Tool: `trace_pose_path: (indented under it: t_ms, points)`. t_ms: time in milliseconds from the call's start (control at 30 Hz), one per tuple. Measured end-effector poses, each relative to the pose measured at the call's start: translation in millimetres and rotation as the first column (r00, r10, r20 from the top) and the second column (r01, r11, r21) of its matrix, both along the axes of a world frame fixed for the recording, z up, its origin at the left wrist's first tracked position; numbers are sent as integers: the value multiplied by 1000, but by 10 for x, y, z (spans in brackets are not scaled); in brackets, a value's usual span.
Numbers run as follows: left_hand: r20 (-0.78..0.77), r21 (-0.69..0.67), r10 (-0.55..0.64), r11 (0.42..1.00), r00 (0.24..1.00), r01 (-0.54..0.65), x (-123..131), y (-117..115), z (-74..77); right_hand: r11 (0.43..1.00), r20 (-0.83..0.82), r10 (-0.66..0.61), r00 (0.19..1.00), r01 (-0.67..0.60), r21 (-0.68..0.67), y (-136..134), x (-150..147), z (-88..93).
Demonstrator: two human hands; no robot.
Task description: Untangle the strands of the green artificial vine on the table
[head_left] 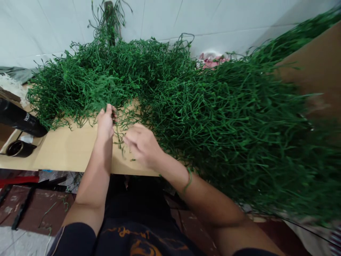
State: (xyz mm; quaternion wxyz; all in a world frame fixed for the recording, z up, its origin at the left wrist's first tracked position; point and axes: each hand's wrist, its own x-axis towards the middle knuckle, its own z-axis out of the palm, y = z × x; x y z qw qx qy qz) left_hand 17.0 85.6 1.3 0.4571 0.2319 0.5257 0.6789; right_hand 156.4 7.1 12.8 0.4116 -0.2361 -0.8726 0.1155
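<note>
Green stems (102, 90), one blurred bunch, rise from one left hand (105, 122).

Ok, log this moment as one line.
left hand: gripping green stems | right hand: blurred, grip unclear | tan board: loose stems near both hands

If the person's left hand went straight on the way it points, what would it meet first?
Most likely the heap of green stems, just ahead of the left hand. The blurred bunch it seems to hold would probably touch first, though depth is unclear.
</note>
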Motion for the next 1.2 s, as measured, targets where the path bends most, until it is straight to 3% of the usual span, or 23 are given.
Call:
trace_pose_path:
  t_ms: [67, 133, 200, 267, 333, 367, 433, 533, 633, 833, 933, 1100, 1167, 1200]
  points:
    - [42, 9, 104, 994, 994, -105, -78, 33, -8, 981, 48, 114, 992, -120, 154, -95, 30, 43]
    - [35, 27, 33, 999, 999, -34, -125, 0, 19, 973, 92, 53, 994, -73, 221, -55, 137, 85]
    - [-19, 22, -135, 991, 991, 135, -122, -88, 76, 957, 98, -243, 965, 222, 186, 128, 332, 126]
    - [-53, -17, -232, 973, 971, 232, -84, -186, 134, 809, 117, -587, 801, 580, 95, 366, 564, 170]
    - [-50, -52, -250, 967, 967, 248, -43, -250, 164, 660, 77, -751, 655, 748, 68, 541, 730, 205]
    - [-35, -64, -257, 965, 966, 254, -26, -264, 164, 628, 55, -778, 626, 775, 67, 585, 759, 212]
    - [2, -72, -277, 958, 961, 277, -3, -261, 135, 661, 52, -750, 659, 747, 71, 597, 685, 188]
    - [37, -37, -313, 949, 949, 314, 10, -230, 59, 818, 159, -571, 805, 575, 22, 558, 350, 66]
    - [51, -12, -343, 939, 938, 344, -2, -226, -3, 897, 199, -419, 886, 438, -64, 579, 38, -64]
    - [96, -14, -328, 944, 940, 331, 8, -215, -84, 963, -184, -269, 945, 270, -20, 666, -107, -152]
    - [93, 37, -300, 954, 949, 298, 19, -161, -127, 990, -213, -128, 969, 138, 32, 523, -126, -135]
    - [95, 2, -13, 1000, 995, 12, -61, -170, -95, 966, -214, 141, 967, -86, 245, 86, -55, 72]
    - [25, 11, -111, 994, 994, 111, -80, -220, -29, 963, -203, 75, 976, -18, 270, 106, 83, 169]
    - [-14, 14, -213, 977, 977, 213, -80, -246, 6, 968, -200, -71, 977, 116, 221, 181, 171, 205]
